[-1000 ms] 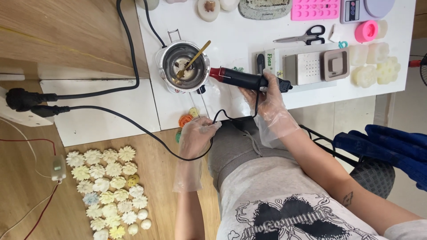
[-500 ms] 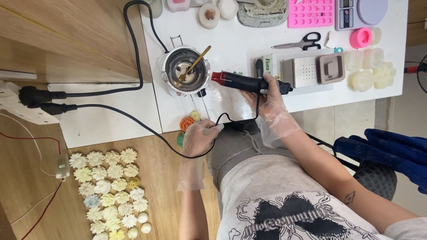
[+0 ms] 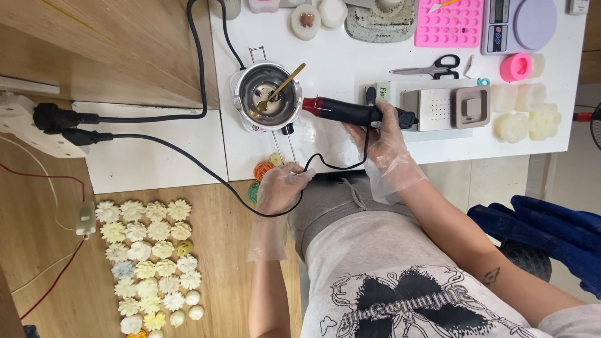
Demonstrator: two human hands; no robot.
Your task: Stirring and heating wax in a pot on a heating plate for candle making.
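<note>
My right hand (image 3: 383,139), in a thin clear glove, grips a black heat gun (image 3: 346,111) with a red nozzle. The nozzle points left at the rim of a small steel melting pot (image 3: 267,95) that holds a gold spoon (image 3: 280,86) and some pale wax. My left hand (image 3: 279,186), also gloved, rests at the white table's (image 3: 338,56) front edge and holds the heat gun's black cord (image 3: 194,168). Small orange and green wax pieces (image 3: 261,170) lie just left of that hand.
Several cream wax flowers (image 3: 149,263) lie on the wooden floor at the lower left. A power strip (image 3: 28,128) with two black plugs sits at far left. On the table stand pink silicone moulds (image 3: 449,22), a scale (image 3: 521,24), scissors (image 3: 427,67), a metal box (image 3: 435,109) and white moulds (image 3: 526,112). A blue cloth (image 3: 551,235) drapes at right.
The view has shifted, so the table sits lower and further right in frame. The heat gun's nozzle has moved closer to the pot's rim. Both hands keep their grips.
</note>
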